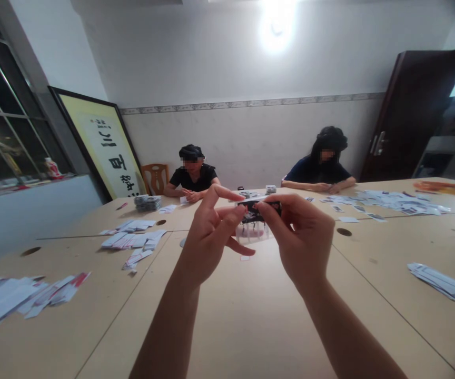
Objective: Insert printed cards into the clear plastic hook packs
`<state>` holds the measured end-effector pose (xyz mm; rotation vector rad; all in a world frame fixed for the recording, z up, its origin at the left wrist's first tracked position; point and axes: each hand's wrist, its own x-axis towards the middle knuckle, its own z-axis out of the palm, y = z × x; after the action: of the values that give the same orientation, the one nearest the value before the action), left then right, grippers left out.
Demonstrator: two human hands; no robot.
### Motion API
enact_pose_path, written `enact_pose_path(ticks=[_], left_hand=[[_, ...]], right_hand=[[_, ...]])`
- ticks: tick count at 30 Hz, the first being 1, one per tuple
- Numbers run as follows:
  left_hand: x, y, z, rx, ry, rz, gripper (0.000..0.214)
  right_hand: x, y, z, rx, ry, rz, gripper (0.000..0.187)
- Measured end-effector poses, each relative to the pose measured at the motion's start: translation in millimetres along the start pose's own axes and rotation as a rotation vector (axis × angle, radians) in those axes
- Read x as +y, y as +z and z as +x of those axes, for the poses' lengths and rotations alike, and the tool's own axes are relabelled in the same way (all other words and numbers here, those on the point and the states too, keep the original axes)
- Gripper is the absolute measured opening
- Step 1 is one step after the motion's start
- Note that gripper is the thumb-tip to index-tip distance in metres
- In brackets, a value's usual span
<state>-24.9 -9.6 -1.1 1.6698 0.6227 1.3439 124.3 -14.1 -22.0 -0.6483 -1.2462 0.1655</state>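
In the head view, the left hand (211, 231) and right hand (306, 231) pinch a small, flat, black patterned piece (252, 212) between thumbs and fingers at the centre of the frame, above the pale wooden table (247, 321). White paper slips with red marks (2, 300) lie at lower left, a bundle of white paper strips (441, 281) at lower right. Two people (191, 181) in dark tops sit across the table, left and right of centre.

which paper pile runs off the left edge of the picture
The near-left pile: it is cut off by that edge, while the other piles lie farther right.
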Motion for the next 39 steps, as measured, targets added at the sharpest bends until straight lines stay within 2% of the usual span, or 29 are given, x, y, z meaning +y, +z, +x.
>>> enact_pose_path(ticks=[10, 21, 39], left_hand=[[0.8, 0.8, 1.3, 0.019, 0.0, 0.043, 0.034], [-1.2, 2.3, 1.0, 0.048, 0.05, 0.035, 0.027], [0.3, 2.3, 0.9, 0.046, 0.01, 0.007, 0.032]], right_hand=[[-2.6, -0.9, 0.0, -0.006, 0.01, -0.008, 0.003], [-3.6, 0.6, -1.5, 0.001, -0.022, -0.03, 0.005], [-1.5, -0.8, -0.4, -0.001, -0.008, -0.031, 0.004]])
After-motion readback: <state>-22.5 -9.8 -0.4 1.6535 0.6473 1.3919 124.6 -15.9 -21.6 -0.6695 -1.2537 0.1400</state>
